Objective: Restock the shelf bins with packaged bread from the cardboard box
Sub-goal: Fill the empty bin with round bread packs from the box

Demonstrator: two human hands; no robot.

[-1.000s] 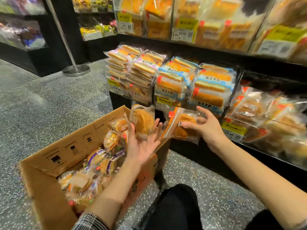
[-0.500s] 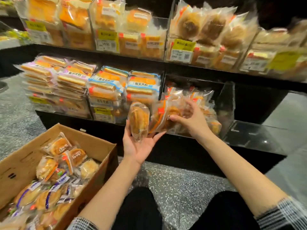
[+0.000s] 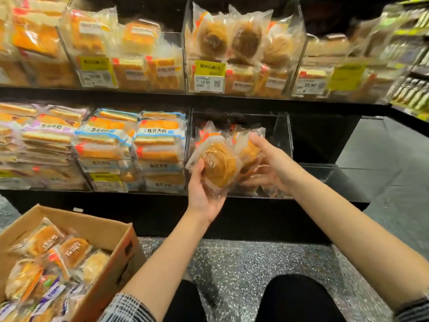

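My left hand [image 3: 201,191] grips a round bun in a clear wrapper [image 3: 218,164], held up at the front of a clear shelf bin [image 3: 281,135] on the lower shelf. My right hand [image 3: 270,167] reaches into that bin and holds a second wrapped bun [image 3: 249,148] among other packs lying inside. The cardboard box [image 3: 109,231] stands on the floor at the lower left, with several wrapped buns [image 3: 69,251] in it.
Bins of sliced sandwich bread [image 3: 160,145] fill the lower shelf left of my hands. The upper shelf [image 3: 209,95] carries more bread bins with yellow price tags. An empty clear bin [image 3: 329,175] sits right of the one I reach into. My knees [image 3: 292,296] are over the speckled floor.
Both hands have moved right and up from over the box to the clear bin. The right hand's bun has gone into the bin, and the view has swung right, leaving the box at the lower left.
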